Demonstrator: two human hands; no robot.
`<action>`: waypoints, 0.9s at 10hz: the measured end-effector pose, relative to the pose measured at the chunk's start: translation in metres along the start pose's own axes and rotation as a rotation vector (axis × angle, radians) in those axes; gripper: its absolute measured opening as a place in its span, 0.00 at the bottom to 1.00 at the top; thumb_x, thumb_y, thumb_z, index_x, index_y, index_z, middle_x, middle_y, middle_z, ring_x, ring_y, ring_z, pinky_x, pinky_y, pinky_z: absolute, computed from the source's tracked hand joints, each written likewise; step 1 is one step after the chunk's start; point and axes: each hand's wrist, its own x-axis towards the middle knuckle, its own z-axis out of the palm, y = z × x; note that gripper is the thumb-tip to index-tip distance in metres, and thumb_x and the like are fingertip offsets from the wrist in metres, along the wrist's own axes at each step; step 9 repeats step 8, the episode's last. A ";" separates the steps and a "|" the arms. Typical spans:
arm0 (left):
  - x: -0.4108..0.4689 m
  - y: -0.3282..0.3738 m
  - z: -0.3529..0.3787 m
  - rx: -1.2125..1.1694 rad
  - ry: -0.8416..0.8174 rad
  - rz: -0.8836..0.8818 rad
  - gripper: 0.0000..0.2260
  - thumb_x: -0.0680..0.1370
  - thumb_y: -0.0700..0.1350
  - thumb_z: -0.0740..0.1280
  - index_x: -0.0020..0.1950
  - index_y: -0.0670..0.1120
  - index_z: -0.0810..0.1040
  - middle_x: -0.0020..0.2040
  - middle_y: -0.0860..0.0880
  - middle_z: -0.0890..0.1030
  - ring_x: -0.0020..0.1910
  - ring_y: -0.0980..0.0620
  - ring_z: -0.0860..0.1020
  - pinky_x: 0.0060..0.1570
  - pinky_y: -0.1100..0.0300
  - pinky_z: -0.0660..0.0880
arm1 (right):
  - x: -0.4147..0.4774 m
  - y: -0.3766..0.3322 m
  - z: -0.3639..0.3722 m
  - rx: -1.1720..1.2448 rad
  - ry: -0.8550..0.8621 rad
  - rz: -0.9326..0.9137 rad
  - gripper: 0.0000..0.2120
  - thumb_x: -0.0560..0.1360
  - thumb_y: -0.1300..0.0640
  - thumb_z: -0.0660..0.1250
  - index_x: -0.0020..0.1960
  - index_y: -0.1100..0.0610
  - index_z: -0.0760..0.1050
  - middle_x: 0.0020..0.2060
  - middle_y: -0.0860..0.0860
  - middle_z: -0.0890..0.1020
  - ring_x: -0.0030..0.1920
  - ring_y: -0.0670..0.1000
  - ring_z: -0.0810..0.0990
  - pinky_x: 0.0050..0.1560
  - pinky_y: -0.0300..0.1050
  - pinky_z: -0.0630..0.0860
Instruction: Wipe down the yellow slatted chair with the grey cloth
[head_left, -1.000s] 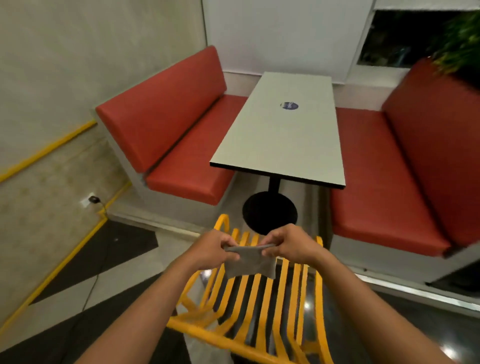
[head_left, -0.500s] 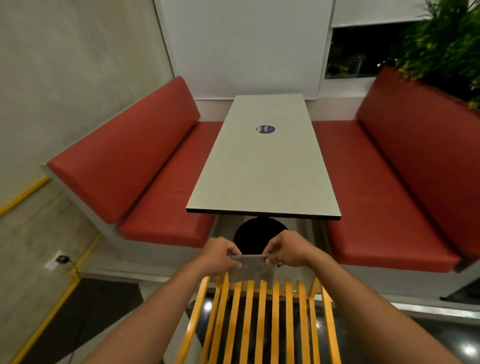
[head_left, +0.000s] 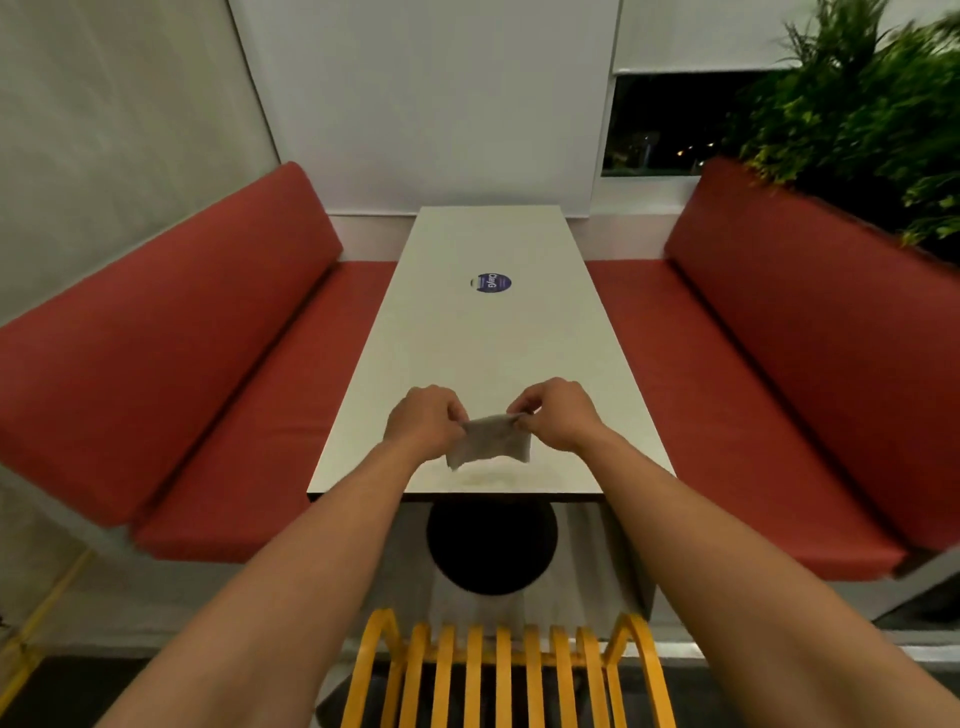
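The grey cloth (head_left: 489, 441) hangs stretched between both hands, above the near end of the table. My left hand (head_left: 423, 420) pinches its left top corner and my right hand (head_left: 556, 413) pinches its right top corner. The yellow slatted chair (head_left: 501, 675) is at the bottom centre of the head view, only its upper slats and curved ends showing. Both hands are well above and beyond the chair, not touching it.
A long pale table (head_left: 493, 332) with a round blue sticker (head_left: 490, 283) stands on a black round base (head_left: 491, 548). Red padded benches flank it, left (head_left: 171, 395) and right (head_left: 779, 384). A green plant (head_left: 872, 119) is at the upper right. A yellow floor line (head_left: 47, 608) runs at the lower left.
The view has tilted up, so the chair sank to the bottom edge. Both hands, still holding the cloth, now appear over the table end instead of over the chair slats.
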 end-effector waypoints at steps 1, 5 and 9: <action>0.017 -0.008 0.025 -0.018 0.123 0.010 0.07 0.74 0.42 0.72 0.46 0.55 0.83 0.49 0.55 0.83 0.48 0.51 0.81 0.42 0.58 0.76 | 0.015 0.013 0.023 0.059 0.149 0.040 0.08 0.76 0.57 0.72 0.53 0.49 0.87 0.49 0.45 0.87 0.44 0.46 0.80 0.42 0.37 0.73; 0.000 -0.066 0.114 0.143 -0.062 0.108 0.18 0.79 0.46 0.65 0.69 0.52 0.78 0.67 0.51 0.76 0.66 0.49 0.73 0.60 0.53 0.75 | -0.008 0.070 0.120 -0.165 0.054 0.037 0.14 0.77 0.58 0.68 0.61 0.50 0.84 0.57 0.50 0.84 0.59 0.56 0.78 0.58 0.50 0.78; -0.030 -0.054 0.061 0.102 -0.141 0.120 0.25 0.78 0.49 0.68 0.75 0.50 0.71 0.73 0.49 0.71 0.67 0.47 0.74 0.66 0.53 0.73 | -0.049 0.026 0.066 -0.123 0.018 0.064 0.20 0.76 0.51 0.73 0.68 0.47 0.79 0.65 0.49 0.80 0.66 0.52 0.75 0.64 0.45 0.74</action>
